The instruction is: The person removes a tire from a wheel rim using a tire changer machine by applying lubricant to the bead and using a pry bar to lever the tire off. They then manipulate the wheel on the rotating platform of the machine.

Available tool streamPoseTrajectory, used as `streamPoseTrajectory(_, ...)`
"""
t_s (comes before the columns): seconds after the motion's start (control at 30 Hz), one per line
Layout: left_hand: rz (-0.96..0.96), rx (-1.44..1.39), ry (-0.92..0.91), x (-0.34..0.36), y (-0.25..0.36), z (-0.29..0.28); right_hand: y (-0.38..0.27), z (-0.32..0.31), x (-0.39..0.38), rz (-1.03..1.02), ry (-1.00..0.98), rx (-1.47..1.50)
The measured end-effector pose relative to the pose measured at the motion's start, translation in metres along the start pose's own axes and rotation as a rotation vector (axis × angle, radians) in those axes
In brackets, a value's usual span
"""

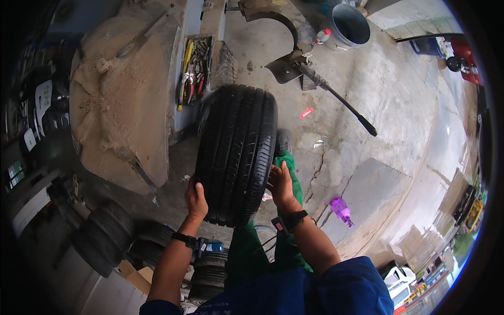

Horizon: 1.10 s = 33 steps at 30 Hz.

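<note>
A black car tire (236,152) stands upright in front of me with its grooved tread facing up toward me. My left hand (196,201) grips its left edge near the bottom, thumb up on the tread side. On the other side, my right hand (281,184) holds the right edge, its thumb raised and its fingers partly hidden against the sidewall. Both wrists carry black straps with small devices. Whether the tire touches the floor is hidden beneath it.
A dusty tire-changing machine (126,105) stands left, with a tray of pliers and hand tools (197,68). Ahead lies its curved arm with a black-handled lever (341,100). A grey bucket (349,26), a purple bottle (341,211) and stacked tires (102,236) are around.
</note>
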<state>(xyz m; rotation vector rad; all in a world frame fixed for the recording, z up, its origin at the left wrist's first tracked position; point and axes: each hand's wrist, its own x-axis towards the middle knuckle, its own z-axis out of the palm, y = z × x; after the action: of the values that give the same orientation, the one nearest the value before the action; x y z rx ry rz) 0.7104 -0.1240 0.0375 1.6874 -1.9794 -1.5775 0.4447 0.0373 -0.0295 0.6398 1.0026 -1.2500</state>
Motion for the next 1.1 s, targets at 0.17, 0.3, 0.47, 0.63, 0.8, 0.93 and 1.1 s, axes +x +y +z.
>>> streamPoseTrajectory(0.17, -0.651, -0.479, -0.08, 0.014, 0.002, -0.007, 0.024, -0.02, 0.03, 0.082, -0.152, -0.074)
streamPoseTrajectory(0.3, -0.621, -0.277, -0.282, 0.026, 0.012, -0.008, 0.004, -0.014, 0.018, 0.115, -0.141, 0.274)
streamPoseTrajectory(0.47, -0.612, -0.248, -0.385, -0.003, -0.002, 0.006, -0.058, 0.004, 0.027, 0.098, -0.192, 0.198)
streamPoseTrajectory(0.63, -0.872, -0.492, -0.263, 0.014, 0.048, 0.022, -0.041, -0.009, 0.021, -0.009, -0.155, 0.133)
streamPoseTrajectory(0.8, -0.778, -0.478, -0.274, 0.012, 0.047, 0.016, -0.044, -0.01, 0.019, 0.063, -0.249, 0.116)
streamPoseTrajectory(0.93, -0.798, -0.511, -0.231, -0.002, 0.029, 0.027, -0.033, -0.02, 0.03, 0.121, -0.159, 0.193)
streamPoseTrajectory(1.1, -0.827, -0.404, -0.195, 0.002, 0.066, 0.036, -0.029, -0.031, 0.025, 0.085, -0.174, 0.326)
